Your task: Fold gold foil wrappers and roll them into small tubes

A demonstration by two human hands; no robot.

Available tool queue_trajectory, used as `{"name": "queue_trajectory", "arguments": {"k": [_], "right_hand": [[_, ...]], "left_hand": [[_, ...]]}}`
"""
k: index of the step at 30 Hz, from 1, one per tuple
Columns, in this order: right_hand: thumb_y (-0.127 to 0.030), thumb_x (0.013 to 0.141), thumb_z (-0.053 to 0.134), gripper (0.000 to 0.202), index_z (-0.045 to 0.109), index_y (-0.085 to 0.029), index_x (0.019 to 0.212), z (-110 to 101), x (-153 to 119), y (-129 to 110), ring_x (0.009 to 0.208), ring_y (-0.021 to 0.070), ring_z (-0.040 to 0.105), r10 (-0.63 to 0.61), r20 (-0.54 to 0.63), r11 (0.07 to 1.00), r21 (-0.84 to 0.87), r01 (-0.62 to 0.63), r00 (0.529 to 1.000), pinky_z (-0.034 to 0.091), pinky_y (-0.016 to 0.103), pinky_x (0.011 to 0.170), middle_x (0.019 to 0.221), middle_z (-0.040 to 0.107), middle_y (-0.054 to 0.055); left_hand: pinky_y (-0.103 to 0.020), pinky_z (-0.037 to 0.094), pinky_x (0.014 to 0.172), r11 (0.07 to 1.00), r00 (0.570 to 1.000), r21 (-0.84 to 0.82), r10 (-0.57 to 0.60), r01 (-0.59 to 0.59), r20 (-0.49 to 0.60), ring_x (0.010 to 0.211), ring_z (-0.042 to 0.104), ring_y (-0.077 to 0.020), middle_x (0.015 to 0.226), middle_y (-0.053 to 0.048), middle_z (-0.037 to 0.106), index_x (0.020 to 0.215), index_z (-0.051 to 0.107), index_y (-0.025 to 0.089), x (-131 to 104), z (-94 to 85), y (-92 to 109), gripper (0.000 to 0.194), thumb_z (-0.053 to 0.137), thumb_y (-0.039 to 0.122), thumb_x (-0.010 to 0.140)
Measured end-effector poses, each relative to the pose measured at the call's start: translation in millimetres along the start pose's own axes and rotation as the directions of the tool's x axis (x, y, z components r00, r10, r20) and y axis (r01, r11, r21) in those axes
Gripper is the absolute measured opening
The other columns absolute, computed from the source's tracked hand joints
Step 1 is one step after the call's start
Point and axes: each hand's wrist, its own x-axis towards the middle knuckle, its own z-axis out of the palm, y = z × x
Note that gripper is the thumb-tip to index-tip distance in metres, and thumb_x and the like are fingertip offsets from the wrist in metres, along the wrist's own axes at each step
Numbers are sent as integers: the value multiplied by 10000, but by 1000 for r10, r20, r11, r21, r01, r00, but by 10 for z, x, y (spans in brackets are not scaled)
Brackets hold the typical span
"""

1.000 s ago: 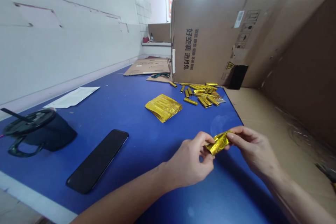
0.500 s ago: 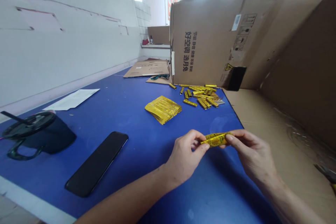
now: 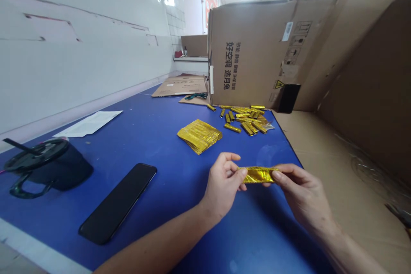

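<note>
A shiny gold foil strip [image 3: 259,175], folded narrow, is stretched level between my two hands above the blue table. My left hand [image 3: 226,188] pinches its left end between thumb and fingers, with the index finger raised off it. At the right end, my right hand [image 3: 303,192] grips it with the thumb on the near face. Beyond my hands lies a fanned stack of flat gold foil pieces [image 3: 199,135]. Farther right, several small gold foil rolls [image 3: 248,127] lie in a loose pile by the cardboard box.
A black phone [image 3: 118,203] and a dark lidded mug [image 3: 48,165] with a straw stand left. White paper [image 3: 90,123] lies near the wall. A big cardboard box [image 3: 257,55] rises behind the pile; cardboard [image 3: 340,171] covers the right side. Flat cardboard [image 3: 180,85] lies at the back.
The foil strip has turned flatter and now shows a smooth front face. My left hand has shifted slightly left and its index finger has lifted off.
</note>
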Motion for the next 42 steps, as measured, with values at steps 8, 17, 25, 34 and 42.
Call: {"name": "queue_trajectory", "arguments": {"k": [8, 17, 25, 34, 42], "right_hand": [[-283, 717, 617, 111, 587, -200, 783, -18, 49, 15, 625, 149, 590, 68, 47, 997, -28, -66, 997, 446, 282, 644, 666, 637, 3], [-352, 735, 569, 213, 623, -155, 794, 25, 50, -81, 541, 120, 542, 174, 228, 962, -248, -116, 958, 438, 251, 537, 674, 612, 22], [-363, 704, 595, 219, 639, -148, 688, 39, 37, -64, 488, 117, 518, 119, 133, 966, -243, -84, 984, 420, 238, 482, 567, 592, 18], [-359, 703, 596, 221, 630, -143, 669, 51, 20, -5, 498, 122, 515, 173, 164, 976, -160, -146, 971, 425, 242, 465, 588, 600, 30], [-375, 739, 554, 222, 599, -161, 780, 109, -4, 14, 547, 115, 517, 165, 198, 953, -284, -105, 966, 425, 231, 526, 664, 601, 15]], "left_hand": [[-204, 412, 517, 964, 997, 263, 35, -50, 63, 519, 506, -87, 608, -3, 550, 751, 559, 120, 52, -74, -41, 100, 505, 203, 740], [-220, 407, 605, 805, 954, 513, 229, -298, 195, 645, 521, -108, 717, -8, 574, 794, 582, 160, -9, -89, -91, 118, 467, 162, 769], [-197, 415, 508, 978, 983, 209, -33, -6, 183, 527, 518, -83, 637, -2, 578, 800, 551, 125, 18, -39, -130, 146, 578, 218, 691], [-199, 414, 467, 991, 983, 107, -95, 79, 160, 516, 580, -119, 584, -17, 583, 702, 516, 120, 23, 6, -139, 96, 538, 213, 701], [-183, 397, 440, 973, 975, 225, -8, -43, 221, 481, 557, -98, 587, 16, 540, 743, 494, 144, 41, -57, -214, 105, 468, 244, 763]]}}
